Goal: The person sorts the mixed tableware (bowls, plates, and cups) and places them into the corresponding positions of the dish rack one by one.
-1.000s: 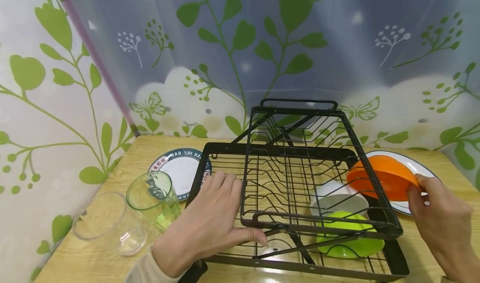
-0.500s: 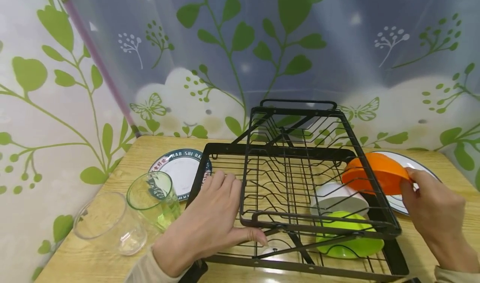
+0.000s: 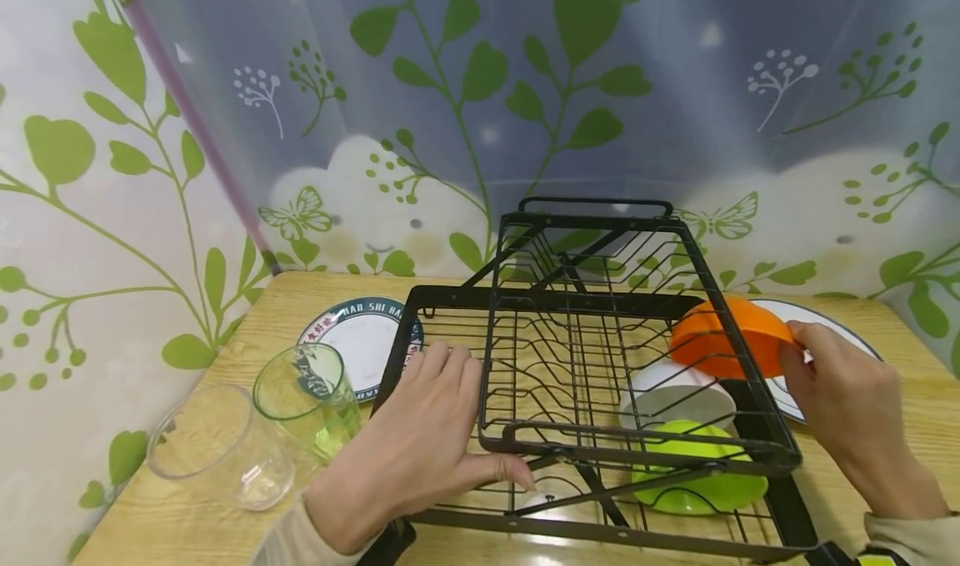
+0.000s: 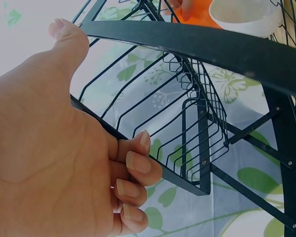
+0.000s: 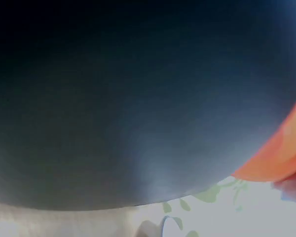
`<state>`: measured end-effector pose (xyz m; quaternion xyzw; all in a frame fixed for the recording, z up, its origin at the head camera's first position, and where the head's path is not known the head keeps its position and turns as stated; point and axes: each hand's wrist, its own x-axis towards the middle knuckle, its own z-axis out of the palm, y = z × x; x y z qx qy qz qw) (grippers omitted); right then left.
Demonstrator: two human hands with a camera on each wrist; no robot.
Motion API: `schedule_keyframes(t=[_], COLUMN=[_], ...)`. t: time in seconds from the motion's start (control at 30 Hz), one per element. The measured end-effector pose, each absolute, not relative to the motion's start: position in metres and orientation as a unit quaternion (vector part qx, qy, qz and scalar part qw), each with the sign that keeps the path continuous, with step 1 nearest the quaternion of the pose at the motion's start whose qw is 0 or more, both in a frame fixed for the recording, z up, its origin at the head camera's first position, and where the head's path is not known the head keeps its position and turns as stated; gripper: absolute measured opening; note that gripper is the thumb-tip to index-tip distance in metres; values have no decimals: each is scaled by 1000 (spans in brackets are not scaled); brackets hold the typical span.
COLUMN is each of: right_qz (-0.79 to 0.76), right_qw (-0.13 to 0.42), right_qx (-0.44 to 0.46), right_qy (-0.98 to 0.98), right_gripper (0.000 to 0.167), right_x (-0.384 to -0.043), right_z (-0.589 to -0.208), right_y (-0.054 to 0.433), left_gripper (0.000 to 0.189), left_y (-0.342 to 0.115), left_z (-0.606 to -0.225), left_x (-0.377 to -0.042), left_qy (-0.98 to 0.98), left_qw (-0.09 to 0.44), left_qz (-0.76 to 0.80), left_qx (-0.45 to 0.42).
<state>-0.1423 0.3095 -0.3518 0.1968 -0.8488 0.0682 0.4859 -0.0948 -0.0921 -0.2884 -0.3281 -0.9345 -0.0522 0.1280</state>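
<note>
Right hand point(image 3: 840, 391)'s pinching an orange bowl point(image 3: 720, 337), blocking the plate point(image 3: 781, 394) at 3 o'clock. Left hand point(image 3: 420, 437)'s loosely curled.

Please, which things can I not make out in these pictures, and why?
Head view: much of the plate at right, covered by the orange bowl and right grip.
Right wrist view: most of the scene, blocked by an unidentifiable dark surface.
Left wrist view: the white bowl, cut off by the top edge.

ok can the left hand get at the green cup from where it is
Probably yes: the green cup stands just beside the left hand, on the side away from the black rack, with nothing seen between them.
</note>
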Motion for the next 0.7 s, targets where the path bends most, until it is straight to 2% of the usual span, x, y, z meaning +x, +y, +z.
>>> schedule_keyframes(t=[0.07,0.13,0.33,0.53,0.7], right_qz=[76,74,70,89,87], right_qw=[469,451,429,431,407], right_qx=[199,204,254,294,302], right_qy=[-857,-866,-864,-849,-858], right_gripper=[16,12,47,44,48], right_x=[-144,-146,-158,-168,-170], right_z=[-349,-346,-344,-348,-351], right_y=[310,310,311,308,305], left_gripper=[77,77,76,76,76], left_y=[-92,-92,-92,-93,-93], left_z=[-288,-288,-288,-289,-289], left_x=[-95,-95,-95,-95,-95], left_qy=[-935,-936,-935,-935,-934], left_qw=[125,123,125,126,125], left_qz=[-54,-53,-54,-45,-47], left_qx=[-328,-326,-326,-330,-330])
